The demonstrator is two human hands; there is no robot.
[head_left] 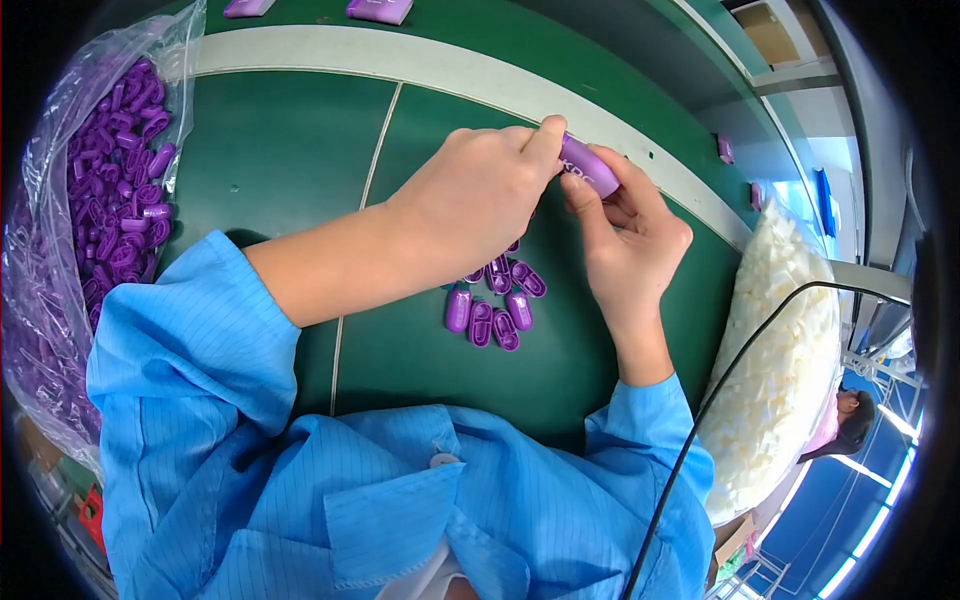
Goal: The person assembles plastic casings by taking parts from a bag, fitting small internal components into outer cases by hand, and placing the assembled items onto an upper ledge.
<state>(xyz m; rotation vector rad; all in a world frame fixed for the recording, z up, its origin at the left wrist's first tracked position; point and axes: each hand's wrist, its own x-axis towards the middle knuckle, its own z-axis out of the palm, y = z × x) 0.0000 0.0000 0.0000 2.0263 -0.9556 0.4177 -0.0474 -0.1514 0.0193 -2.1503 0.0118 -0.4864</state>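
Note:
Over the far edge of the green table, both hands meet at a glossy purple plastic casing (592,169) with pale lettering. My right hand (632,235) grips its right end between thumb and fingers. At the left end, my left hand (490,180) is closed, fingers pinched against the casing; the back of the hand hides what else it may hold. Below the hands, several small purple plastic shells (498,275) lie on the green mat, some hollow side up, some rounded side up. My left hand and wrist cover part of that group.
A clear plastic bag (187,80) full of purple shells stands at the left. On the right, a clear bag holds cream-white small parts (775,370). A pale rail (330,48) borders the table; purple pieces (380,10) sit beyond it. A black cable (690,440) hangs at the right.

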